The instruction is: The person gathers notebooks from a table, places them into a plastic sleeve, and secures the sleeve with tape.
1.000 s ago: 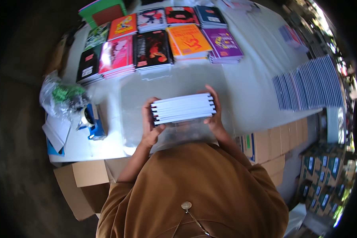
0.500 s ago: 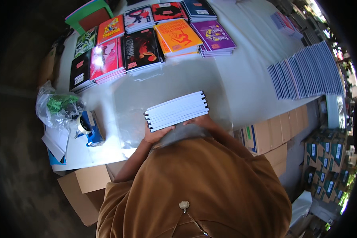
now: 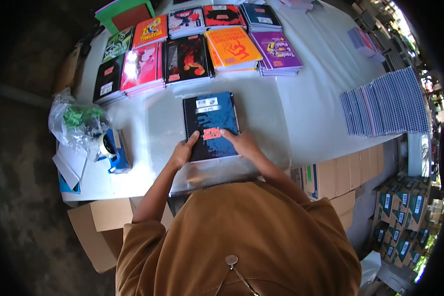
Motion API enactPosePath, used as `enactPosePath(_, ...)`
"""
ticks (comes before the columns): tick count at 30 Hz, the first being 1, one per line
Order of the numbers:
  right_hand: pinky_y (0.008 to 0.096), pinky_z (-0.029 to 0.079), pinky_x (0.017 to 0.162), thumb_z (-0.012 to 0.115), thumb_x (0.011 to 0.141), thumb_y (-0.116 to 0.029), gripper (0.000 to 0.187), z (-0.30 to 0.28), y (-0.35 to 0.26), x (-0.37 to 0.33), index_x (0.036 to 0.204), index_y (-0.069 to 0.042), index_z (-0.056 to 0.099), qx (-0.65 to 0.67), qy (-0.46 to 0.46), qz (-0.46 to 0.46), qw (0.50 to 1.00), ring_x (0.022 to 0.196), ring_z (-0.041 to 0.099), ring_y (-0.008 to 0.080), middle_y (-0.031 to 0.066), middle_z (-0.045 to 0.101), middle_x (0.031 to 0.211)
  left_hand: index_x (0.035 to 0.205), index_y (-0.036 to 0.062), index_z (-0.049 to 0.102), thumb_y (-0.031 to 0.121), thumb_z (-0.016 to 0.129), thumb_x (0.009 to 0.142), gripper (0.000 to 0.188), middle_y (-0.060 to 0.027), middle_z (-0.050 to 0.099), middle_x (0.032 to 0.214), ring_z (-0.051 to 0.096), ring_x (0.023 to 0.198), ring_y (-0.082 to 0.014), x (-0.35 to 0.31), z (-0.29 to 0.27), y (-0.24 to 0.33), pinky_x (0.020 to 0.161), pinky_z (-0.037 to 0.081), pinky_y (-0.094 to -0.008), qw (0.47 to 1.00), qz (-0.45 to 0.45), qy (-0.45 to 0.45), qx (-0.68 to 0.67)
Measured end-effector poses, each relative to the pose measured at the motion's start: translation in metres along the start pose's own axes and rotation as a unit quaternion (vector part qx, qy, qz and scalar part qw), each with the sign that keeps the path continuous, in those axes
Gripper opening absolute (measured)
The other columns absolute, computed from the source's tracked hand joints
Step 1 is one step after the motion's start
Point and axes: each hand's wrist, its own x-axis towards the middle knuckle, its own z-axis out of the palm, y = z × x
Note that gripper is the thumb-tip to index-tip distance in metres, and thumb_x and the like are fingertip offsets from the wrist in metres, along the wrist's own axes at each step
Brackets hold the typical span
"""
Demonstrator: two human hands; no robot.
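Between my two hands is a stack of spiral notebooks (image 3: 209, 113), its top cover dark blue and black with a white label and red lettering. My left hand (image 3: 185, 148) grips the left edge near the front corner, thumb on the cover. On the opposite edge my right hand (image 3: 241, 143) holds the same way, its thumb also on top. The fingers under the stack are hidden. The stack lies flat over a clear plastic sheet (image 3: 158, 128) on the pale-covered table; whether it touches the sheet I cannot tell.
Rows of colourful notebook piles (image 3: 187, 59) fill the far side. At left are a blue tape dispenser (image 3: 118, 158) and a clear bag with green stuff (image 3: 79, 116). A long row of notebooks (image 3: 385, 103) stands at right. Cardboard boxes (image 3: 345, 170) sit below the table.
The notebook stack has gone from standing on edge, page sides up, to lying flat with its cover up. Both hands have shifted with it, thumbs now on the cover.
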Motion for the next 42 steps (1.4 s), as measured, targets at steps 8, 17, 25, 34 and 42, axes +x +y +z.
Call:
enactPosePath(8,0.043,0.048,0.074,0.039,0.083,-0.067,0.079,-0.018,-0.013,-0.012,0.096,0.008,0.062,-0.229,-0.006,0.002,0.973,0.082,0.061,0.0404,0.0255,0.063,0.083,0.122,-0.0058,0.047,0.061,0.042,0.085,0.076,-0.0246,0.059,0.109,0.056,0.106,-0.0292,-0.03,-0.006,0.054,0.091,0.042,-0.0371,0.92,-0.084,0.108,0.366)
enactPosePath(17,0.031,0.03,0.101,0.044,0.095,-0.029,0.062,0.034,0.044,0.035,0.142,-0.001,0.014,0.263,0.081,-0.256,0.927,0.126,0.037,0.0243,0.019,0.035,0.139,0.142,0.0067,0.017,0.022,0.032,0.088,0.058,-0.0187,0.028,0.14,0.032,0.128,-0.024,-0.006,0.017,0.006,0.101,0.029,-0.0303,0.963,0.252,0.063,-0.071)
enactPosePath(25,0.0346,0.028,0.103,0.048,0.092,-0.019,0.042,-0.003,0.061,0.022,0.131,-0.003,0.044,0.13,0.146,-0.13,0.972,0.125,0.039,0.0256,0.0187,0.043,0.133,0.143,0.0081,0.02,0.024,0.031,0.092,0.054,-0.0213,0.019,0.147,0.023,0.132,-0.0373,0.023,-0.031,-0.066,0.106,0.022,-0.0417,0.9,0.272,0.262,0.215)
enactPosePath(34,0.0524,0.005,0.109,0.049,0.088,-0.025,0.047,-0.024,0.121,0.009,0.129,-0.004,0.045,-0.236,0.306,-0.106,0.916,0.136,0.015,0.0367,0.0156,0.028,0.144,0.135,0.0014,0.035,0.037,0.038,0.092,0.056,-0.0236,0.013,0.147,0.005,0.136,-0.0431,0.007,-0.021,-0.053,0.108,0.006,-0.0549,0.813,0.066,0.402,0.416)
enactPosePath(42,0.0481,0.017,0.108,0.052,0.085,-0.014,0.043,-0.012,0.118,0.011,0.125,-0.001,0.048,-0.241,0.429,-0.127,0.861,0.132,0.028,0.0321,0.0136,0.042,0.136,0.138,0.0106,0.034,0.043,0.038,0.091,0.057,-0.0209,0.014,0.147,0.003,0.137,-0.0387,0.021,-0.015,-0.066,0.108,0.003,-0.0529,0.827,0.047,0.414,0.376)
